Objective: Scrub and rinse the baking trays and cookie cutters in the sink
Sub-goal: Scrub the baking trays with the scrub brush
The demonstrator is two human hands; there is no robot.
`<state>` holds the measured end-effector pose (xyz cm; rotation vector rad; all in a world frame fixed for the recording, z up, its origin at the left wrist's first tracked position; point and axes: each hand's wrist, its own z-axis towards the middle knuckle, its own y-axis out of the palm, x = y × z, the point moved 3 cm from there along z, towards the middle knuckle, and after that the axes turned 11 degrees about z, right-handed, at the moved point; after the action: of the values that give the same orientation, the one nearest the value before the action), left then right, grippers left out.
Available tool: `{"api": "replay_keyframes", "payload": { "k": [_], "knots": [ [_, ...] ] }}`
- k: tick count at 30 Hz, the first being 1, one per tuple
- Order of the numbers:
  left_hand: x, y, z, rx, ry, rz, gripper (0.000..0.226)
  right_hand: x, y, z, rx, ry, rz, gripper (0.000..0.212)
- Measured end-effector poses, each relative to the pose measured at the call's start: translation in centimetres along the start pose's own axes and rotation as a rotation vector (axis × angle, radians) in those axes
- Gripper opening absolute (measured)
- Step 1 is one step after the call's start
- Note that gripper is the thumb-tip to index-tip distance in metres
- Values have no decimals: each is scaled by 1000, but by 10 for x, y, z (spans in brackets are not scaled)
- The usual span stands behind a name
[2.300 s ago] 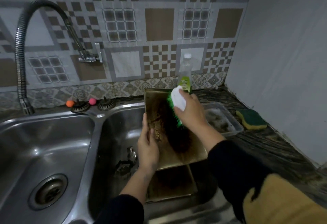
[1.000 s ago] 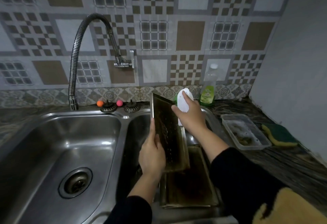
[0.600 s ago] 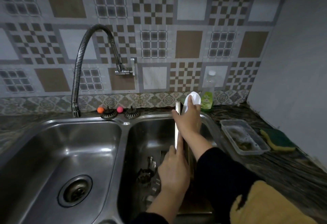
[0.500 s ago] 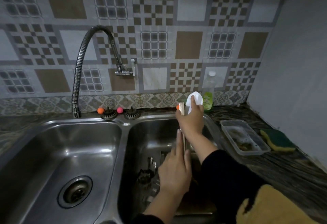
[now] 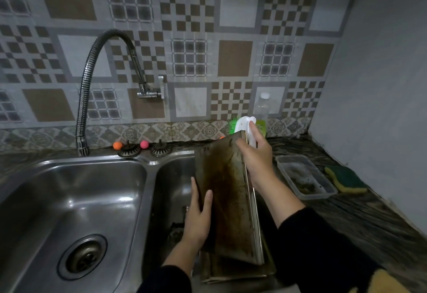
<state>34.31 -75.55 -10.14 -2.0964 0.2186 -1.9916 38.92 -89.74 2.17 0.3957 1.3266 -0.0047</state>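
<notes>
A stained rectangular baking tray (image 5: 227,198) stands tilted on its lower edge over the right sink basin (image 5: 172,179), its dark underside facing me. My left hand (image 5: 198,216) grips its left edge. My right hand (image 5: 256,158) steadies the tray's top right corner while holding a white scrubbing brush (image 5: 245,126) with green bristles behind that corner. A second tray (image 5: 235,274) lies flat beneath in the basin. Dark shapes in the basin by my left hand may be cookie cutters; they are too blurred to tell.
The left basin (image 5: 76,200) has an open drain (image 5: 83,255). A flexible tap (image 5: 92,66) arches over it. A soap bottle (image 5: 262,112) stands at the wall. A plastic container (image 5: 305,179) and a green-yellow sponge (image 5: 346,179) lie on the right counter. Two strainer plugs (image 5: 144,150) sit behind the sinks.
The tray has been turned from edge-on to showing its dark underside. My left hand shifted to the tray's left edge. My right hand still holds the brush at the top corner.
</notes>
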Motion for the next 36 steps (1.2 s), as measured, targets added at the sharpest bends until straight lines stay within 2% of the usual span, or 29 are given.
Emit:
{"api": "replay_keyframes", "payload": {
  "k": [4, 9, 12, 15, 19, 26, 31, 34, 36],
  "knots": [
    [0, -14, 5, 163, 70, 40, 67, 0, -10, 8, -26, -68, -208, 62],
    [11, -28, 12, 236, 155, 72, 63, 4, -28, 21, -38, -87, -519, 65],
    [16, -35, 16, 295, 191, 78, 61, -8, -41, 31, 26, -191, -703, 67],
    [25, -38, 18, 342, 208, 80, 58, -24, -42, 35, -1, -285, -862, 73],
    [43, -34, 24, 362, 263, 11, 54, -21, -26, 4, -84, -366, -848, 72],
    [67, -36, 39, 412, 404, -7, 45, 47, -25, -81, -207, -376, -716, 80],
    [70, -10, 26, 299, 418, -66, 45, 7, -25, -9, -40, -392, -665, 73],
    [68, 1, 22, 279, 400, -72, 45, -14, -24, 35, -35, -345, -694, 71],
    [66, 2, 24, 282, 376, -89, 46, -8, -25, 28, -73, -319, -657, 71]
  ]
}}
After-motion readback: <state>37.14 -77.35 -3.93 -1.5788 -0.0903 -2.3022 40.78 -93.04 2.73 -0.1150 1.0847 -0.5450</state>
